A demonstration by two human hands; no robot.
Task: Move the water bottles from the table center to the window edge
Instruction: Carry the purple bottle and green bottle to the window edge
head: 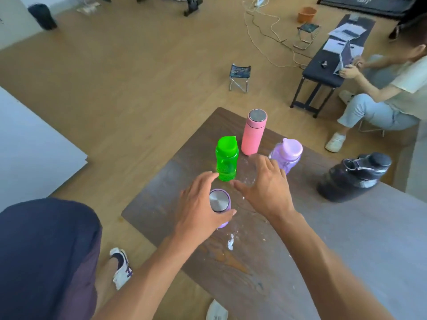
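Note:
Several bottles stand near the far corner of the dark wooden table (346, 227): a green translucent one (226, 162), a tall pink flask with a steel cap (253, 135), and a pale purple one (286, 155). My left hand (198, 204) is wrapped around a purple flask with a steel cap (219, 200), which stands nearest to me. My right hand (268, 185) hovers with fingers spread between the green and pale purple bottles. A faint clear shape shows at its fingertips; I cannot tell what it is. A big dark bottle (353, 179) stands at the table's right edge.
White smears and scraps (230, 242) mark the tabletop near me. A person sits at the right beside a low black bench (323, 72). Two small folding stools (239, 76) and a cable lie on the wooden floor beyond. A white panel (34, 146) lies at the left.

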